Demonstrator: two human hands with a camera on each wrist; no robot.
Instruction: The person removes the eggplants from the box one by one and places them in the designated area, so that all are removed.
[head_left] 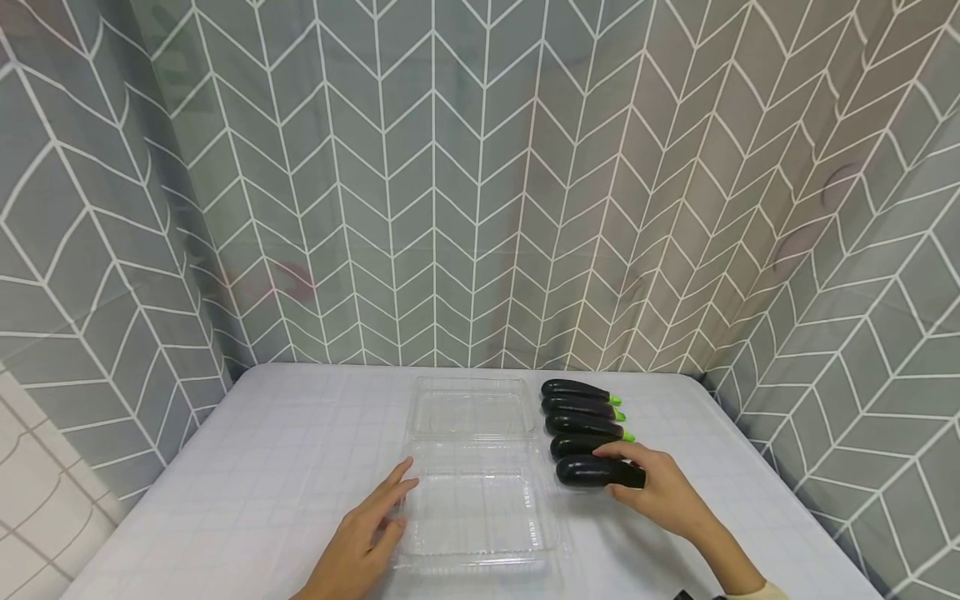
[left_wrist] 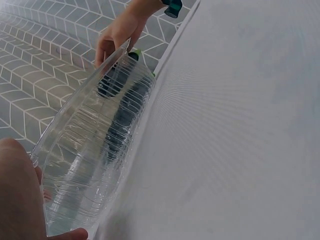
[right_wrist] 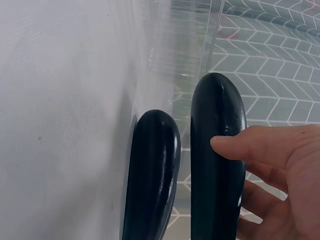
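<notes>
My right hand grips the nearest of several dark eggplants, thumb on one side and fingers on the other. In the right wrist view this held eggplant is lifted off the table, apart from another eggplant lying there. The rest of the eggplants, some showing green stem ends, lie in a column at the right. A clear plastic clamshell box lies opened flat in the middle, its lid toward the back. My left hand rests at the box's left side, fingers extended along its edge.
The table has a white cloth over it. A grey curtain with white zigzag lines hangs behind the table and along both sides.
</notes>
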